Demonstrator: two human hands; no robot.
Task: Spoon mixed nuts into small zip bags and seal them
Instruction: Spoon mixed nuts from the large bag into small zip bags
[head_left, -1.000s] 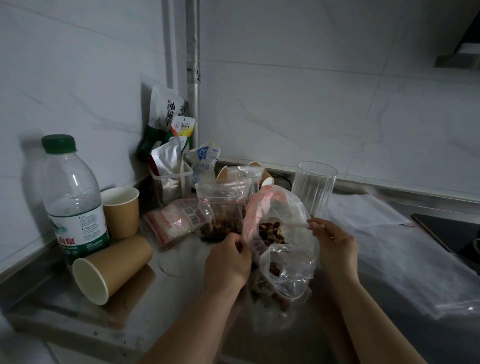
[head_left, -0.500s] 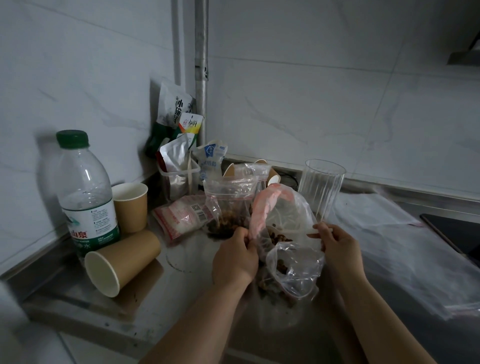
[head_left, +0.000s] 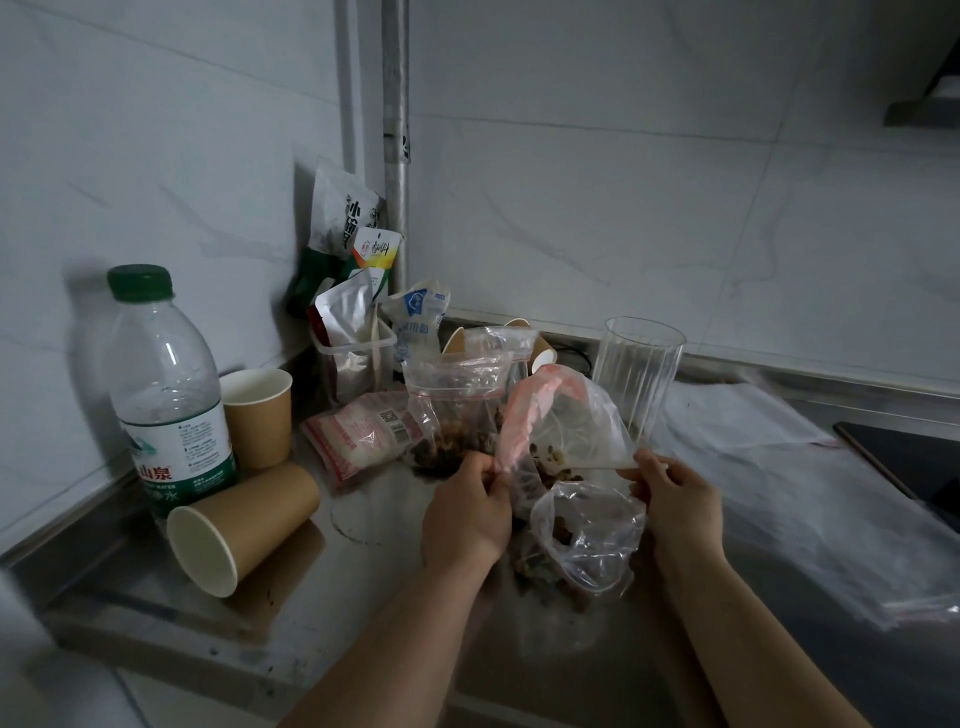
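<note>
Taking the big plastic bag of nuts (head_left: 566, 467) as the landmark, well to its left stand a water bottle (head_left: 166, 395) and an upright paper cup (head_left: 258, 415), with a second paper cup (head_left: 241, 525) tipped on its side in front of them. Nearer the landmark's left, a flat printed packet (head_left: 363, 436) lies on the steel counter (head_left: 322, 613). Just behind and left of it, a small zip bag (head_left: 457, 410) stands upright with nuts in its bottom; its red-lined mouth looks unsealed, though that is hard to confirm. So at least one bag appears partly or fully filled.

The left hand (head_left: 467, 519) pinches the landmark's pink-tinted left edge. The right hand (head_left: 675, 504) grips the opposite edge, fingers curled, together with a thin pale handle, probably the spoon (head_left: 615, 466); its bowl is hidden. Behind and right stands a ribbed clear glass (head_left: 639, 379). Further right, a stack of empty zip bags (head_left: 810, 499) lies flat, suggesting most filling and all visible sealing remains.
</note>
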